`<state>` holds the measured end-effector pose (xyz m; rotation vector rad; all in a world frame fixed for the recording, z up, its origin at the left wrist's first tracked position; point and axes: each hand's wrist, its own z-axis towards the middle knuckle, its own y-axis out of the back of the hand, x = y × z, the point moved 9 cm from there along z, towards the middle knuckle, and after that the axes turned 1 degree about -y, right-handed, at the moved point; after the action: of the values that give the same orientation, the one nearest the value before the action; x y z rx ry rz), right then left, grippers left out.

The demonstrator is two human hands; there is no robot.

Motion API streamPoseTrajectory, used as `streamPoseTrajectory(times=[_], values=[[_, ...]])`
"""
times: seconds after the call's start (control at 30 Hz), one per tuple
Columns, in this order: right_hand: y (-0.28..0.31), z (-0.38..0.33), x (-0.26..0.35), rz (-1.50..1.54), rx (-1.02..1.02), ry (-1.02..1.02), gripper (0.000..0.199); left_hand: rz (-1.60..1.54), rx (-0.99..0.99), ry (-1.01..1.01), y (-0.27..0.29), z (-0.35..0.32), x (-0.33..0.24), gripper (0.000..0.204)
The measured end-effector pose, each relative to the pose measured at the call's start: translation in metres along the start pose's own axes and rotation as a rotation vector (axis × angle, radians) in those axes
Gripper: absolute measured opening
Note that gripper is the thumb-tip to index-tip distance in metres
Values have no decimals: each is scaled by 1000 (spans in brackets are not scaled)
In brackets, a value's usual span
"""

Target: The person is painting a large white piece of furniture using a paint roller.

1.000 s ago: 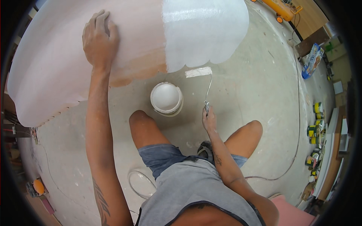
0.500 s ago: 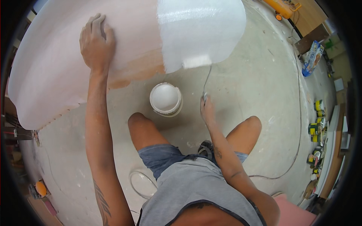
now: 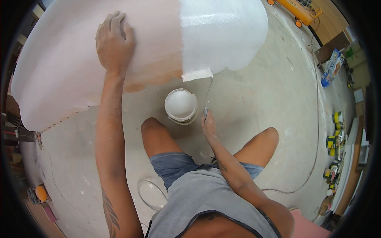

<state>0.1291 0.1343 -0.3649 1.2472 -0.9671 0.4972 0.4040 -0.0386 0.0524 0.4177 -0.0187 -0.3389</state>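
Observation:
A large curved panel [image 3: 154,35] spans the far side, pale pink on its left and coated glossy white on its right. My left hand [image 3: 115,45] lies on the pink part with its fingers stretched out, nothing in it. Wrapped round the handle of a paint roller [image 3: 197,75] is my right hand [image 3: 208,123]. The white roller sleeve sits at the panel's near lower edge, by the border between white and bare pink. Between my knees and the panel stands a bucket [image 3: 181,105] of white paint on the floor, left of my right hand.
Several paint cans [image 3: 332,141] line the right side. A blue bag [image 3: 332,68] leans farther back, below an orange air compressor [image 3: 297,11]. Along the floor's right runs a hose [image 3: 316,131], and another loop [image 3: 139,190] lies by my left hip.
The roller has moved left along the panel's lower edge and a little nearer to me, my right hand with it. My left hand stays on the panel; the whole view has shifted slightly.

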Motion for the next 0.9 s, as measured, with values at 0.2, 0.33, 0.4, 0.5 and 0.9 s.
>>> streamPoseTrajectory(times=[0.2,0.33,0.4,0.5,0.9], values=[[22,55,106,75,-47,151,29,41,11,-29,9,6,5,30],[25,45,91,88,-84,154,25,58,8,-31,7,5,6,30],[14,22,31,-28,-61,108,25,33,7,-18,-1,4,0,30],[-4,-17,-5,-50,30,62,24,47,14,-16,3,6,5,30],[29,10,88,10,19,27,27,40,41,0,13,6,1,29]])
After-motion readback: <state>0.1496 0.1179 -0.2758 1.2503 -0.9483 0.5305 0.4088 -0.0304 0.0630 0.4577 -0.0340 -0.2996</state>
